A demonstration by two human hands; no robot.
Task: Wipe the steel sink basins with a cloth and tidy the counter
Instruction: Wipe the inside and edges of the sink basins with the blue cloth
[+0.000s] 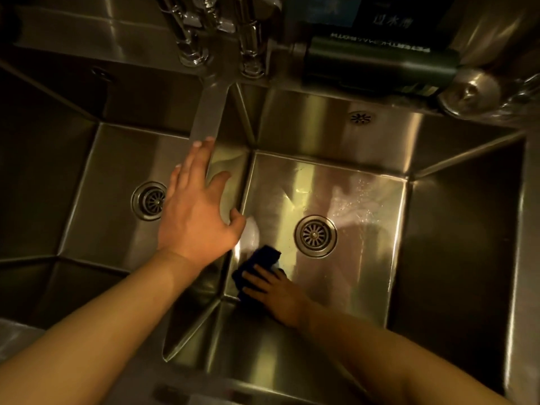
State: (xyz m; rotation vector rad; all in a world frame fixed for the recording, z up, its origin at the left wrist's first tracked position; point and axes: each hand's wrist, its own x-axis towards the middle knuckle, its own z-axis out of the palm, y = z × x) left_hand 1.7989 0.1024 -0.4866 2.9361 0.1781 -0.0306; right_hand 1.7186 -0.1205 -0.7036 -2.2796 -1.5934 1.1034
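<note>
dark cloth [257, 266] under right hand [280, 296]

We see a kitchen: twin steel sink basins [321, 182], taps [193, 51] upper centre, a steel bowl [470, 92] upper right.

Dim, warm yellowish light. The brightest glare lies on the floor of the right basin [336, 200], just beyond its drain [315, 235], with a smaller glint on the near side of the drain. The basin's right wall is in deep shadow. Corners of the picture darken, straight edges bow outward, and the taps [216, 33] beyond are soft and blurred.
</note>
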